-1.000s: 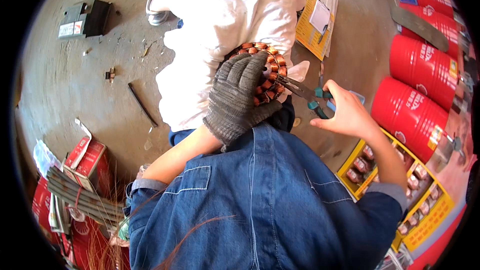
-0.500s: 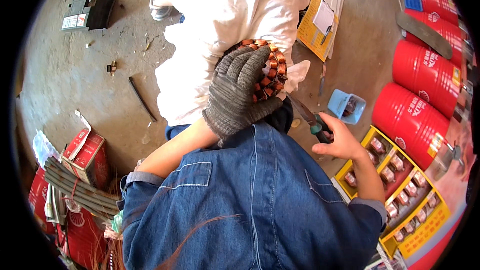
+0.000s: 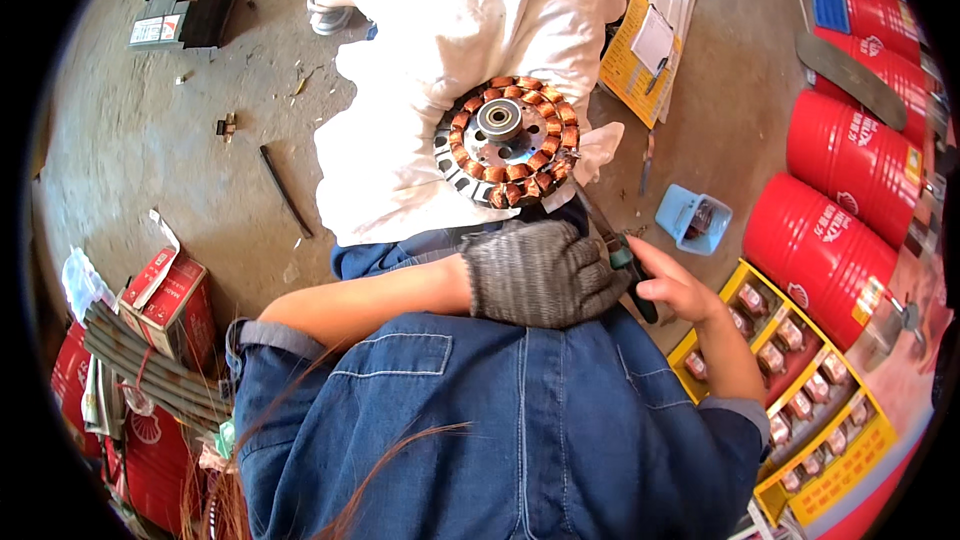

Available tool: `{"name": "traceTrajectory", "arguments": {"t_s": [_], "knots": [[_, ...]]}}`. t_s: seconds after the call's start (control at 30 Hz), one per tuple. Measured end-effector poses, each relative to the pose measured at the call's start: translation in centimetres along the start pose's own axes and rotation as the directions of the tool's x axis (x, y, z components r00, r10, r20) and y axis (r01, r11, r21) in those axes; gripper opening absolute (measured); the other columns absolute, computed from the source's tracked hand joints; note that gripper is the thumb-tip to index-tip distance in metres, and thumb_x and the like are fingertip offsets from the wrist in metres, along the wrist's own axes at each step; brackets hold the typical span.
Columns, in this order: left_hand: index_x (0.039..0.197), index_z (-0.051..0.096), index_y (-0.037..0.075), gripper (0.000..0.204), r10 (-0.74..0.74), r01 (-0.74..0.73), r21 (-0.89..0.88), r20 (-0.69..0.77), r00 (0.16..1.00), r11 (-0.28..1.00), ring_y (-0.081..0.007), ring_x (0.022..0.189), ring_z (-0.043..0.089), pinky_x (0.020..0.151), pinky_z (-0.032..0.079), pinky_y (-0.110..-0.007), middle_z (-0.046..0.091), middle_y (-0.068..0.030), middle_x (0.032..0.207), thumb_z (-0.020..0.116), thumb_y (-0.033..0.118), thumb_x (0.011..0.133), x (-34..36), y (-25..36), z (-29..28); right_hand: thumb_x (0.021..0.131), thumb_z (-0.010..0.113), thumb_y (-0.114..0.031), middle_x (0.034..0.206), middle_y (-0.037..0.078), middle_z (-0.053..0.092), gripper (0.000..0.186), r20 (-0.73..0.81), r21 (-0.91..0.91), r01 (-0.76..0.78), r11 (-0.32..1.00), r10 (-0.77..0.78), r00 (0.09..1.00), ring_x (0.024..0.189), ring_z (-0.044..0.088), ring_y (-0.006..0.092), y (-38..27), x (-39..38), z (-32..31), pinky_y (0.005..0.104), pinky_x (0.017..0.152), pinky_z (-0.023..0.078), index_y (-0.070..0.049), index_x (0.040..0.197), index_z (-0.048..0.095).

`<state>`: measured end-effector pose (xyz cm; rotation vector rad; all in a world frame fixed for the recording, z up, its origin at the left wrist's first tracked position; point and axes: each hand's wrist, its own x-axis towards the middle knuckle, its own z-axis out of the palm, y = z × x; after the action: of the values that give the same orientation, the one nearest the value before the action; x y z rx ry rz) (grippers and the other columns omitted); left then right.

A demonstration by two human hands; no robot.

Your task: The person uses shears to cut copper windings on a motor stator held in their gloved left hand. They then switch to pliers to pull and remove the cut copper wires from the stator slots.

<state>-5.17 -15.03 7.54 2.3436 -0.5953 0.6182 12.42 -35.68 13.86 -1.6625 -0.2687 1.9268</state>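
Note:
A round motor stator [image 3: 508,143] with rings of copper coils and a bearing at its centre lies on a white cloth [image 3: 400,155] spread over my lap. My right hand [image 3: 680,280], bare, is closed round dark-green-handled pliers [image 3: 612,243]. Their jaws point up toward the stator's lower right edge. My left hand [image 3: 545,275], in a grey knitted glove, is below the stator with its fingers curled against the pliers' handle. The glove hides part of that grip.
Red drums [image 3: 815,240] line the right side, by a yellow display case [image 3: 790,410]. A blue plastic container [image 3: 692,218] and a clipboard [image 3: 652,38] are nearer. On the left are a black battery [image 3: 185,15], a dark rod [image 3: 285,192], a red box [image 3: 168,295] and coiled hose [image 3: 155,375].
My left hand has moved off the stator, down and right to the pliers, uncovering the coils and bearing. My right hand still holds the pliers in nearly the same place.

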Motion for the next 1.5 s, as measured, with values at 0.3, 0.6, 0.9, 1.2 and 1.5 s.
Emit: {"name": "traceTrajectory", "arguments": {"t_s": [0.3,0.6,0.9,1.2,1.5], "knots": [[0.114,0.064,0.004,0.035,0.032,-0.030,-0.085,0.021,0.999,0.996,-0.0206,0.074,0.069,0.060,0.056,-0.032,0.069,-0.0105,0.088,0.059,0.018,0.082,0.9,0.3,1.3,0.087,0.050,-0.023,0.145,0.003,0.042,0.077,0.028,0.023,-0.141,0.990,0.140,0.990,0.121,0.045,0.0129,1.2,-0.9,0.5,0.0247,0.094,0.040,0.001,0.156,0.023],[0.110,0.066,0.004,0.033,-0.034,0.020,-0.180,-0.076,0.997,0.983,-0.0212,0.077,0.069,0.063,0.057,-0.034,0.069,-0.0095,0.090,0.061,0.020,0.082,1.0,0.3,2.0,0.077,0.079,-0.004,0.133,0.003,0.052,0.077,-0.070,-0.159,0.023,0.987,-0.035,0.997,0.109,0.053,0.0108,1.9,-0.7,2.0,0.0266,0.077,0.051,-0.005,0.143,0.038],[0.110,0.066,0.001,0.036,-0.018,0.004,-0.114,-0.123,0.992,0.993,-0.0210,0.078,0.069,0.063,0.057,-0.033,0.070,-0.0098,0.093,0.063,0.022,0.081,0.7,0.4,1.6,0.081,0.073,-0.002,0.131,0.009,0.055,0.071,-0.067,-0.362,0.170,0.916,-0.207,0.976,0.114,0.057,0.0143,0.5,-0.4,2.3,0.0301,0.080,0.056,-0.003,0.142,0.037],[0.111,0.066,0.001,0.036,0.004,-0.012,-0.053,-0.150,0.989,0.999,-0.0200,0.077,0.068,0.060,0.056,-0.031,0.069,-0.0081,0.092,0.063,0.021,0.080,0.5,0.2,1.0,0.081,0.064,0.001,0.120,0.010,0.059,0.060,-0.120,-0.442,0.174,0.880,-0.250,0.961,0.102,0.059,0.0130,-0.3,-0.4,2.6,0.0288,0.076,0.053,0.000,0.136,0.039],[0.114,0.067,0.003,0.048,0.031,-0.016,0.058,-0.263,0.964,0.998,-0.0190,0.075,0.066,0.057,0.052,-0.031,0.067,-0.0067,0.094,0.062,0.018,0.068,-1.6,0.0,0.3,0.072,0.067,-0.010,0.087,0.009,0.052,0.057,-0.206,-0.500,0.002,0.866,-0.122,0.971,0.075,0.052,0.0194,-4.2,-0.6,4.2,0.0327,0.063,0.043,-0.003,0.123,0.044]]}}
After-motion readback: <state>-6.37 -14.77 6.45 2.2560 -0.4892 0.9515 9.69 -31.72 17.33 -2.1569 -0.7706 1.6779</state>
